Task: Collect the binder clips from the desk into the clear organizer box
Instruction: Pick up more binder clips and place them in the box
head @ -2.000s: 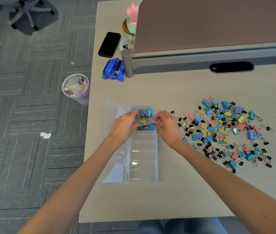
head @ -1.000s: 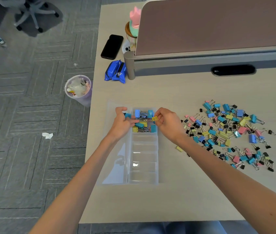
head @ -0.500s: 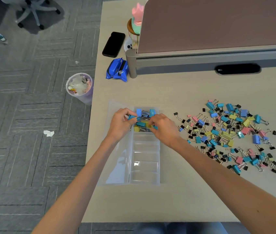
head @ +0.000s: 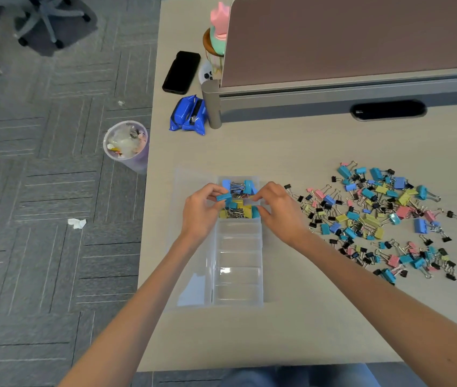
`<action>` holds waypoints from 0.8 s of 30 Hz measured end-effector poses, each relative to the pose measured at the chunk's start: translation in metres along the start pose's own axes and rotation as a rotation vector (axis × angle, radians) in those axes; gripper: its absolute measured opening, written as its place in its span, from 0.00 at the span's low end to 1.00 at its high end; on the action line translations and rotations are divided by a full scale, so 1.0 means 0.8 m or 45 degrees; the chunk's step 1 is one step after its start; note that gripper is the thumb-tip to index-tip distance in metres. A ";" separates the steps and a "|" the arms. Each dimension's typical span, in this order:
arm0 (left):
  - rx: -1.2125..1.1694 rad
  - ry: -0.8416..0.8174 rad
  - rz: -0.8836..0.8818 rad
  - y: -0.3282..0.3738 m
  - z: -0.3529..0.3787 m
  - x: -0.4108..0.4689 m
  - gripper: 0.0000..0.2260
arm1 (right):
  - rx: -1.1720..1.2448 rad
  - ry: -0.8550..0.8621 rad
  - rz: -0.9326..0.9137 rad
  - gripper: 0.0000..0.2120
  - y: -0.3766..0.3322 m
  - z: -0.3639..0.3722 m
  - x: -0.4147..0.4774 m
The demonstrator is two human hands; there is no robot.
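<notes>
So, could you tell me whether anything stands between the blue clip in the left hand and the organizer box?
Nothing visible does: the left hand pinches the blue clip directly over the organizer box, whose lid lies open to the left.

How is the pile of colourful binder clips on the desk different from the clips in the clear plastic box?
The pile of colourful binder clips lies scattered on the beige desk; the clips inside the clear plastic box sit packed in its far compartments. The pile shows pink and black clips; the boxed ones look blue, teal and yellow. Both have wire handles.
</notes>
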State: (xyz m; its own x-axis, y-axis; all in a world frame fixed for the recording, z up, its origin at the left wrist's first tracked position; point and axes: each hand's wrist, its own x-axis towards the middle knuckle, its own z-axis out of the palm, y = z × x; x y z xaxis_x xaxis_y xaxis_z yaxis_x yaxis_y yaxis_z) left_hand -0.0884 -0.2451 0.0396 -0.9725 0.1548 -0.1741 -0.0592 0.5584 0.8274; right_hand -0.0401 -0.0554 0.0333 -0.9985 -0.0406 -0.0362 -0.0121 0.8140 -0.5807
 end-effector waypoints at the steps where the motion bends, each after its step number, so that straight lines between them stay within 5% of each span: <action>1: -0.015 -0.016 -0.008 0.000 0.004 -0.002 0.12 | -0.001 0.001 0.008 0.09 0.001 0.000 -0.001; 9: 0.672 -0.146 0.410 -0.012 0.007 -0.020 0.16 | -0.013 0.004 0.033 0.07 0.011 0.007 -0.010; 14: 0.558 -0.106 0.311 -0.016 -0.001 -0.019 0.14 | -0.010 -0.004 0.060 0.06 0.012 0.007 -0.013; 19: -0.001 -0.066 0.065 -0.012 0.001 -0.025 0.13 | 0.022 -0.003 0.073 0.06 0.012 0.008 -0.017; 24: 0.267 -0.094 0.112 -0.018 0.026 -0.043 0.15 | 0.052 -0.025 0.104 0.05 0.013 0.008 -0.022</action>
State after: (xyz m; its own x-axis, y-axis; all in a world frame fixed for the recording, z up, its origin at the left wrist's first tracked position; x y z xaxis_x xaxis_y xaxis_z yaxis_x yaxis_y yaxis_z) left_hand -0.0492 -0.2416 0.0223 -0.9523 0.2651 -0.1511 0.0805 0.6961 0.7134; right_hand -0.0220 -0.0498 0.0225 -0.9948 0.0130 -0.1006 0.0718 0.7907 -0.6079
